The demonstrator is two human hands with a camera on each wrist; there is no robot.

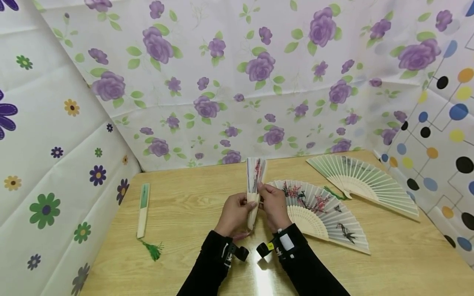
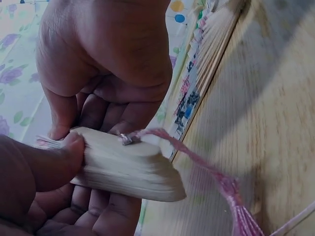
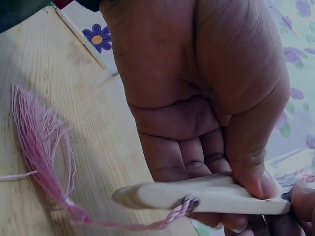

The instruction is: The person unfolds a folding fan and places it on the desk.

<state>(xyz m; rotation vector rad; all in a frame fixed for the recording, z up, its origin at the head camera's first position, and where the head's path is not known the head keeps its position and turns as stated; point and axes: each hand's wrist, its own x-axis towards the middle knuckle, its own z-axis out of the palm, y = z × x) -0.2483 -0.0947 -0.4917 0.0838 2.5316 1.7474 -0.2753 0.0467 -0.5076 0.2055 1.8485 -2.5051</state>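
Observation:
A folding fan [image 1: 253, 213] with pale wooden ribs and flower-printed white paper is held nearly closed and upright, its paper end pointing away. My left hand [image 1: 234, 211] grips the ribs, thumb laid across them. Higher up, the right hand [image 1: 275, 205] pinches the fan's right side with thumb and fingers. In the left wrist view, the stacked ribs [image 2: 133, 169] lie between thumb and fingers, and a twisted pink cord leads from the pivot to a pink tassel [image 2: 241, 216]. The right wrist view shows that tassel [image 3: 39, 147] hanging over the table.
Right of the hands lies an open white fan [image 1: 333, 220] with red blossoms and birds. Behind it an open green fan [image 1: 359, 176] spreads near the right wall. A folded green fan [image 1: 143, 211] with a green tassel [image 1: 152, 250] lies on the wooden table [image 1: 185, 185] at left.

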